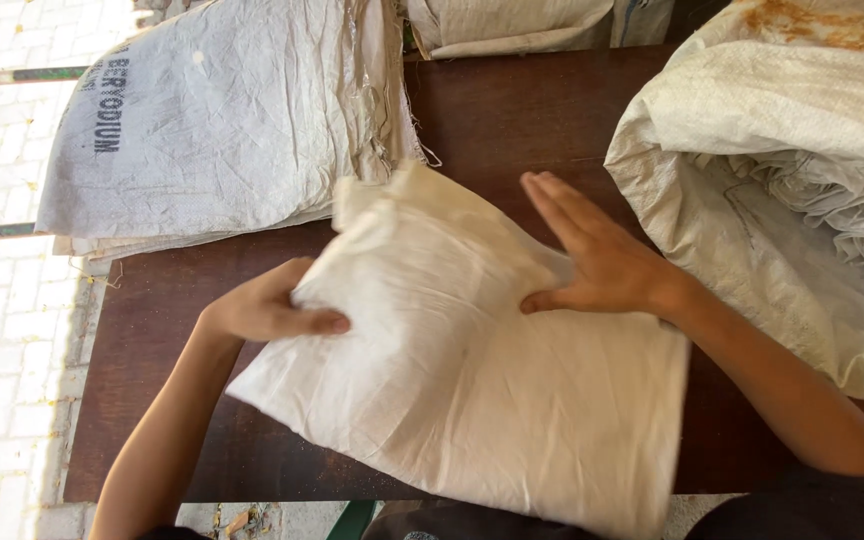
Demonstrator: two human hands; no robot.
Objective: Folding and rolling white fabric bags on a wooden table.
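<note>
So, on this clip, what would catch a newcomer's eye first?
The white woven sack spread at the middle of the dark brown table, with both hands on it: the left hand gripping its left edge, the right hand pressed flat on top. A stack of flat sacks lies at upper left, and a crumpled heap of sacks at right.
</note>
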